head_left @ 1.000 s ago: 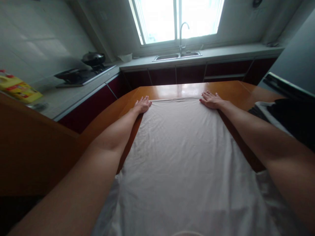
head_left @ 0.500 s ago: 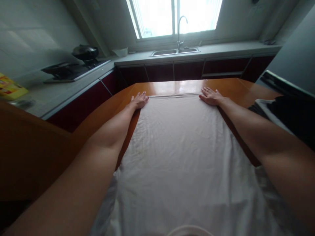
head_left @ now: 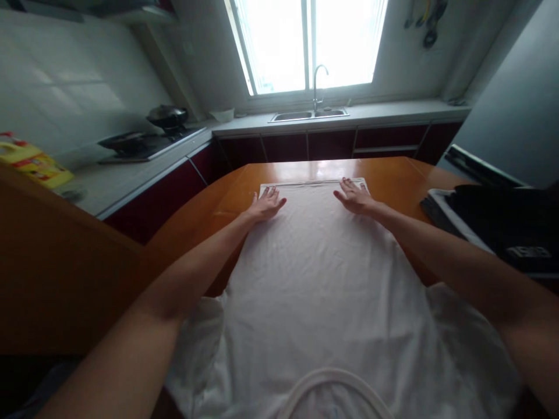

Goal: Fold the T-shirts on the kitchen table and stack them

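Note:
A white T-shirt (head_left: 314, 279) lies spread out on the wooden table (head_left: 231, 189), its hem at the far side and its round collar close to me. Near the hem's left corner, my left hand (head_left: 267, 205) rests on the cloth with its fingers spread. My right hand (head_left: 354, 196) lies on the shirt by the right corner of the hem, fingers apart. Neither hand grips the fabric. Both short sleeves show at the near left and near right, with slight creases along the body.
A stack of dark folded clothes (head_left: 502, 224) sits at the table's right. Beyond are a counter with a sink (head_left: 308, 115) and tap, a stove with a wok (head_left: 167, 116), and a yellow jug (head_left: 32, 163) at left. A grey fridge (head_left: 519, 110) stands at right.
Both hands have moved inward from the hem's corners onto the shirt and slightly toward me. The view has tilted up, and more of the collar and sleeves shows.

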The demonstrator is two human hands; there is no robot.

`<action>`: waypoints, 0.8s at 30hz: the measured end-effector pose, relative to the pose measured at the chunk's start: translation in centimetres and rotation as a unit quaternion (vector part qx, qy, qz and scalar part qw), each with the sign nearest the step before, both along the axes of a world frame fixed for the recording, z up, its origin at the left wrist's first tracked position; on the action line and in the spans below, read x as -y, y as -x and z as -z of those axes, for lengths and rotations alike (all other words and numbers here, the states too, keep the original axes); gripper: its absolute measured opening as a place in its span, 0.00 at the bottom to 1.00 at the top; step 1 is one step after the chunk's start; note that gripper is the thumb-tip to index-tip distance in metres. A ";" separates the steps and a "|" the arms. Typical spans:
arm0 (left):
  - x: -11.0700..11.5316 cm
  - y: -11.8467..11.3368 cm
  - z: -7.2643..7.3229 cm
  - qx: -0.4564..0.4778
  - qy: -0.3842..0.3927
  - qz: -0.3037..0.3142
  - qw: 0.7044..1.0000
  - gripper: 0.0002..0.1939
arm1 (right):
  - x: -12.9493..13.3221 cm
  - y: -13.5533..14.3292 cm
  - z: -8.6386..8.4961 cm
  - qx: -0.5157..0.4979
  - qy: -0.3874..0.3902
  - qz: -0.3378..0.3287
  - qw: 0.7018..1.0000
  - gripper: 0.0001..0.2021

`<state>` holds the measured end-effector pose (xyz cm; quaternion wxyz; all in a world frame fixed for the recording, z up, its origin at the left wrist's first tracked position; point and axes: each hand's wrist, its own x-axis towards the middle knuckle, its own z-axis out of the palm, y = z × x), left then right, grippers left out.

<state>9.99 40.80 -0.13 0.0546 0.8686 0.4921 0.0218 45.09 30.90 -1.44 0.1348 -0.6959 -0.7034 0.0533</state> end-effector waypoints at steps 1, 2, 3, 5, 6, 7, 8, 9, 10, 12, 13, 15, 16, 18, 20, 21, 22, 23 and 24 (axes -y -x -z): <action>0.7 0.0 -0.1 -0.006 0.010 -0.008 1.000 0.42 | 0.7 0.4 0.0 0.008 0.016 -0.006 1.000 0.40; 1.3 0.2 -0.3 -0.005 0.017 -0.018 1.000 0.41 | 1.3 0.6 -0.1 0.015 0.026 -0.008 0.999 0.39; 1.8 0.4 -0.7 0.002 0.018 -0.029 0.999 0.41 | 1.8 0.6 -0.3 0.020 0.027 -0.006 0.999 0.38; 2.8 0.7 -1.5 0.021 0.005 -0.044 0.999 0.40 | 2.8 0.3 -1.0 0.019 -0.012 0.003 1.000 0.36; 3.6 0.7 -2.0 0.027 -0.006 -0.042 0.999 0.39 | 3.3 0.3 -1.6 0.014 -0.046 0.007 0.999 0.35; 4.6 0.7 -2.4 0.029 -0.017 -0.032 0.999 0.39 | 4.1 0.5 -2.2 0.009 -0.081 0.006 0.997 0.34; 5.8 0.7 -2.8 0.027 -0.028 -0.016 0.999 0.39 | 5.2 0.9 -2.8 0.004 -0.109 0.001 0.994 0.34; 7.4 0.6 -3.0 0.024 -0.036 0.005 0.999 0.39 | 6.6 1.5 -3.3 -0.001 -0.127 -0.007 0.992 0.34; 9.2 0.7 -3.2 0.019 -0.042 0.026 0.999 0.38 | 8.3 2.2 -3.7 -0.005 -0.132 -0.019 0.991 0.35; 13.4 1.2 -2.9 0.012 -0.048 0.058 0.997 0.38 | 12.6 3.7 -3.9 -0.012 -0.125 -0.036 0.991 0.36; 15.6 1.8 -2.6 0.009 -0.046 0.062 0.997 0.39 | 15.0 4.3 -3.7 -0.014 -0.118 -0.039 0.992 0.36; 19.8 3.5 -1.6 0.004 -0.046 0.053 0.998 0.39 | 19.9 5.1 -2.5 -0.010 -0.111 -0.049 0.992 0.36; 21.6 4.5 -1.0 0.002 -0.057 0.042 0.997 0.38 | 22.2 5.2 -1.8 -0.003 -0.111 -0.049 0.993 0.36; 24.6 6.5 0.1 -0.004 -0.076 0.033 0.997 0.38 | 26.2 4.9 0.0 0.016 -0.103 -0.025 0.994 0.36; 26.4 8.2 1.0 -0.009 -0.080 0.023 0.997 0.38 | 29.0 4.2 1.6 0.037 -0.079 -0.002 0.996 0.36; 27.0 8.8 1.2 -0.011 -0.078 0.017 0.997 0.37 | 29.9 3.8 2.1 0.048 -0.066 0.011 0.997 0.36; 27.3 9.2 1.2 -0.012 -0.076 0.013 0.997 0.37 | 30.5 3.5 2.5 0.058 -0.054 0.022 0.997 0.36; 27.5 9.4 1.1 -0.013 -0.073 0.011 0.997 0.36 | 30.9 3.2 2.7 0.066 -0.043 0.033 0.996 0.36; 27.5 9.5 0.9 -0.015 -0.071 0.009 0.997 0.36 | 31.1 3.1 2.7 0.073 -0.033 0.042 0.996 0.36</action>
